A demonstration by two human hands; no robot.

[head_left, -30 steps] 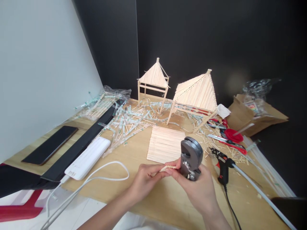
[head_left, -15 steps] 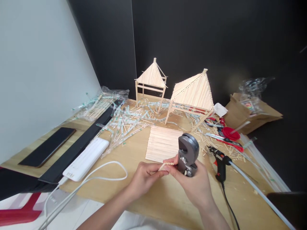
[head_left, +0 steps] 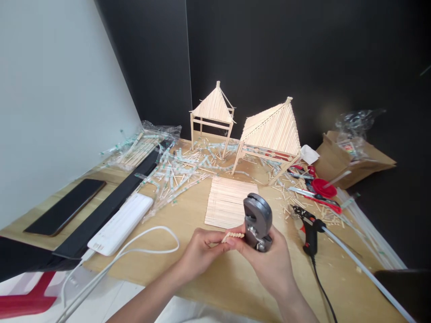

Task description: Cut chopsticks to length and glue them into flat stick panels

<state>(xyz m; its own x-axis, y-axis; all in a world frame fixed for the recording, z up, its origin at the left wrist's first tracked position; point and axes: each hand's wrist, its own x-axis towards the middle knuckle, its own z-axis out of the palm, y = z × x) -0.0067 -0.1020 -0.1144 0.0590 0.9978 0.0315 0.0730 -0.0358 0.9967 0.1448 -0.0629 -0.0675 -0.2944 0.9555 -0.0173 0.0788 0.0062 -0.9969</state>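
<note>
My left hand [head_left: 198, 249] is closed on a small bundle of thin wooden sticks [head_left: 234, 235], whose cut ends form a row. In my right hand [head_left: 272, 264] is a dark grey metal tool [head_left: 257, 220] with a rounded, hook-shaped head, held upright. The thumb and fingers of that hand also touch the right side of the sticks. The tool's handles are hidden by the palm. Just beyond both hands lies a flat panel of wooden sticks [head_left: 224, 202] on the wooden table [head_left: 235, 287].
Two stick-built model huts [head_left: 215, 105] stand at the back among stick offcuts and plastic wrappers [head_left: 171, 172]. At right lie a glue gun [head_left: 308, 226], a utility knife [head_left: 316, 195] and a paper bag [head_left: 353, 157]. A white power bank [head_left: 121, 224] with cables and a phone [head_left: 67, 206] are left.
The grey tool and my right hand have shifted slightly left and down. My left hand stays nearly in place, still on the sticks.
</note>
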